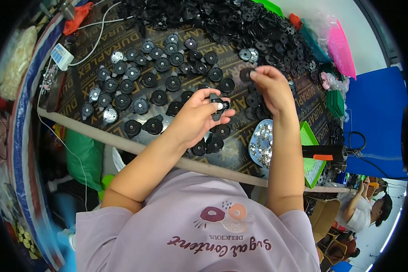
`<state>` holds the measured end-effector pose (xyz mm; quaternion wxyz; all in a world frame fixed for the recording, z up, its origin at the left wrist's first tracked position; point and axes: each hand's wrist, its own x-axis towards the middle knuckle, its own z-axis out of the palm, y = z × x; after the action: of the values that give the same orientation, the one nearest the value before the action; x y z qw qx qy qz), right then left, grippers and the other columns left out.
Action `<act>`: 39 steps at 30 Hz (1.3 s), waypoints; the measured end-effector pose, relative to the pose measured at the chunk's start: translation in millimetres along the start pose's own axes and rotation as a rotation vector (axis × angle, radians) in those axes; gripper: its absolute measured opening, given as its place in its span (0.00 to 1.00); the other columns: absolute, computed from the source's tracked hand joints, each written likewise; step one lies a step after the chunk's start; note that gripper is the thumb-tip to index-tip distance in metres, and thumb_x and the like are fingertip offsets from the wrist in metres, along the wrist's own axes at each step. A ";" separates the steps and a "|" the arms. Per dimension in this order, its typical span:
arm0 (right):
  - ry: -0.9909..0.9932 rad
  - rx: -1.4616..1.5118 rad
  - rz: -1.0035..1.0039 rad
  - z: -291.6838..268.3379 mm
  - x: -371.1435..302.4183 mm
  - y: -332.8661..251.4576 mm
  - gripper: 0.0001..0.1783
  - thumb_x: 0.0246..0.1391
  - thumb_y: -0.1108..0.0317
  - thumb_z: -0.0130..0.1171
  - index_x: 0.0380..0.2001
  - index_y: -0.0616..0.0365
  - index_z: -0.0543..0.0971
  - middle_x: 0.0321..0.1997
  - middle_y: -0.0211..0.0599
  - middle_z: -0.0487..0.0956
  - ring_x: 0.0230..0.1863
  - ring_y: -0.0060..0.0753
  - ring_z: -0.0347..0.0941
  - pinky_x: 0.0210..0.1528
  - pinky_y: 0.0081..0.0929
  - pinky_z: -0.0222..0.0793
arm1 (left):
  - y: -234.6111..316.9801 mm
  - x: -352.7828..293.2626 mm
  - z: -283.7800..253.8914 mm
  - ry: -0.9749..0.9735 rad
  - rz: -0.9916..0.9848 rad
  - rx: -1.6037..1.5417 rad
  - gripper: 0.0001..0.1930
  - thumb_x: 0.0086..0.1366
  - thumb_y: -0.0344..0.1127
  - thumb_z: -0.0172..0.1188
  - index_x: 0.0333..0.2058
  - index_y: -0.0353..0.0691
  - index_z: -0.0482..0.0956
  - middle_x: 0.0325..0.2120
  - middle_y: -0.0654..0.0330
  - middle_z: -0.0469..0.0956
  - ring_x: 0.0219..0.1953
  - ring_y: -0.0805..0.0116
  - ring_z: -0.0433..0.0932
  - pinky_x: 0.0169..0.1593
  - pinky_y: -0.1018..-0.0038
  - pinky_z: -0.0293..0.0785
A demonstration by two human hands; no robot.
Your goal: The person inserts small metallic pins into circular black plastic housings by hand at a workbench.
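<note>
My left hand [191, 119] grips a small black plastic housing [216, 116], with the thumb against a shiny metal piece in its middle. To the right and a little farther off, my right hand [273, 89] pinches a dark round plastic part [245, 74], slightly blurred, between thumb and fingers. Around and left of my left hand, many black round parts with metal centres [159, 97] lie spread over the table [233, 156]. Below my right hand, beside the forearm, sits a pale blue dish [251, 146] of small metal pieces.
A large heap of black parts [240, 25] covers the table's far side. Right of my right forearm are a black tool with an orange band [313, 152] and a green tray [323, 170]. A pink basket [342, 50] stands far right. Another person [356, 211] sits at the lower right.
</note>
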<state>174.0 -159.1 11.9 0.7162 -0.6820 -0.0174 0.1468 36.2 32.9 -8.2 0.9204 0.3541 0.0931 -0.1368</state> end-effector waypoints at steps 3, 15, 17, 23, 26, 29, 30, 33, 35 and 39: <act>-0.084 0.190 0.088 6.4 -47.0 1.1 0.10 0.51 0.78 0.62 0.37 0.64 0.74 0.28 0.33 0.77 0.24 0.21 0.72 0.24 0.16 0.67 | -4.7 2.9 0.9 -0.069 0.022 -0.062 0.21 0.61 0.22 0.43 0.55 0.35 0.59 0.51 0.48 0.70 0.51 0.52 0.75 0.52 0.61 0.73; 0.042 -0.223 0.089 25.5 -102.5 5.1 0.07 0.51 0.73 0.65 0.33 0.65 0.80 0.24 0.30 0.80 0.23 0.15 0.74 0.21 0.11 0.65 | -18.5 -2.2 11.9 -0.180 -0.011 0.018 0.23 0.65 0.22 0.44 0.58 0.39 0.56 0.49 0.57 0.70 0.50 0.69 0.72 0.55 0.64 0.70; 0.057 -0.241 0.084 27.2 -104.4 3.7 0.07 0.51 0.73 0.65 0.33 0.64 0.80 0.25 0.30 0.80 0.23 0.15 0.74 0.22 0.11 0.65 | -19.0 -4.3 12.2 -0.181 -0.002 0.051 0.22 0.66 0.24 0.46 0.58 0.41 0.57 0.48 0.59 0.71 0.50 0.70 0.72 0.55 0.65 0.70; 0.093 -0.350 0.010 32.7 -106.5 2.5 0.07 0.49 0.74 0.66 0.32 0.64 0.80 0.24 0.29 0.80 0.23 0.14 0.74 0.24 0.11 0.66 | -19.9 -5.4 11.2 -0.181 0.014 0.066 0.21 0.66 0.23 0.47 0.57 0.42 0.58 0.48 0.60 0.71 0.51 0.72 0.71 0.55 0.65 0.70; 0.107 -0.402 -0.058 32.1 -105.9 5.9 0.09 0.48 0.75 0.67 0.33 0.66 0.80 0.24 0.29 0.80 0.23 0.13 0.72 0.25 0.12 0.66 | -24.3 -4.2 9.3 -0.201 0.025 0.084 0.21 0.66 0.23 0.46 0.57 0.42 0.58 0.47 0.60 0.71 0.50 0.72 0.71 0.54 0.65 0.70; 0.114 -0.418 -0.132 30.7 -108.5 6.4 0.12 0.45 0.74 0.69 0.34 0.65 0.80 0.25 0.29 0.79 0.24 0.15 0.71 0.27 0.13 0.67 | -20.8 -6.4 11.7 -0.183 -0.006 0.067 0.21 0.66 0.23 0.47 0.57 0.41 0.58 0.46 0.61 0.71 0.49 0.73 0.71 0.54 0.67 0.70; 0.112 -0.412 -0.183 29.8 -109.2 6.0 0.14 0.42 0.75 0.70 0.35 0.63 0.80 0.27 0.30 0.78 0.26 0.17 0.71 0.30 0.15 0.68 | -20.3 -6.5 11.2 -0.182 -0.005 0.066 0.21 0.66 0.23 0.47 0.57 0.41 0.58 0.46 0.61 0.71 0.49 0.73 0.71 0.54 0.67 0.70; -0.115 -0.739 -0.509 35.6 -109.8 -10.7 0.28 0.28 0.72 0.75 0.42 0.53 0.82 0.38 0.34 0.74 0.39 0.31 0.69 0.40 0.26 0.68 | -20.1 -8.3 7.4 -0.225 0.005 0.017 0.20 0.65 0.24 0.49 0.56 0.40 0.60 0.43 0.62 0.72 0.46 0.75 0.73 0.51 0.71 0.72; -0.147 -0.765 -0.539 29.4 -107.9 -3.1 0.28 0.28 0.72 0.75 0.42 0.53 0.82 0.38 0.33 0.74 0.40 0.33 0.68 0.42 0.27 0.67 | -22.1 -8.1 8.5 -0.182 0.008 0.044 0.20 0.62 0.21 0.46 0.54 0.36 0.60 0.35 0.60 0.72 0.36 0.75 0.74 0.39 0.76 0.73; -0.128 -0.763 -0.576 30.4 -111.3 5.8 0.28 0.28 0.70 0.75 0.41 0.52 0.83 0.36 0.33 0.73 0.42 0.37 0.67 0.46 0.30 0.65 | -13.0 -10.8 16.9 -0.183 -0.022 0.064 0.20 0.62 0.23 0.50 0.53 0.35 0.60 0.35 0.60 0.72 0.35 0.77 0.74 0.37 0.78 0.73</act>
<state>59.6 -155.4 27.8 0.4240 -0.8531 -0.3023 -0.0326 23.1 14.2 -1.1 0.9118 0.3684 0.0080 -0.1814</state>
